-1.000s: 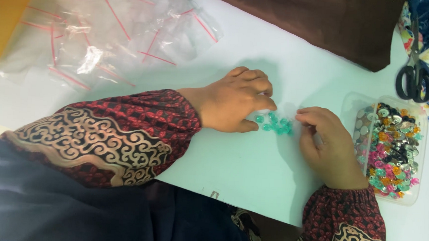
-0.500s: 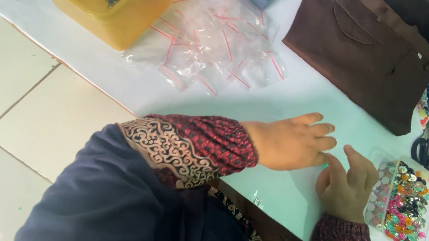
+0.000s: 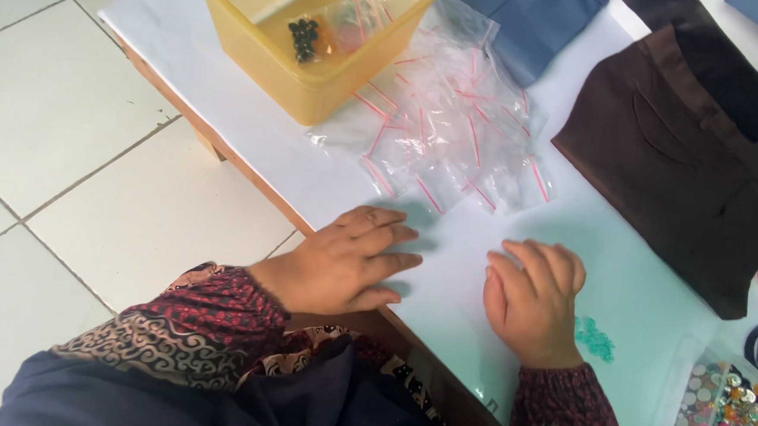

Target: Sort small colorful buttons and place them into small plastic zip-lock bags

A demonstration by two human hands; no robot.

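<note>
Resting flat on the white table [image 3: 228, 119], both our hands lie palm down with nothing held. Our left hand [image 3: 341, 267] sits at the near table edge, fingers stretched out and slightly spread, tips pointing toward the heap of small clear zip bags [image 3: 452, 130] that lies just beyond them. Our right hand [image 3: 534, 303] rests with its fingers loosely curled under and empty; the small cluster of teal beads [image 3: 595, 337] lies on the table just beside the outer edge of that hand, apart from the fingers, not touched by them.

We judge the beads sit there loose because they have been gathered into one little pile close to the hand, within easy reach, while the empty bags wait a short way ahead of the left fingertips, red-striped seals scattered in all directions.

Farther out from the right fingers, a clear tray of mixed colourful buttons and beads [image 3: 722, 421] stands at the near right corner. Beyond the right fingertips lies a folded dark brown garment [image 3: 684, 168]. Past the bags, well beyond the left fingers, a yellow plastic tub [image 3: 317, 80] holds a few small packets, one with dark beads. Blue folded cloth [image 3: 536, 22] lies behind the bags. Pale floor tiles [image 3: 72, 136] show to the left.
</note>
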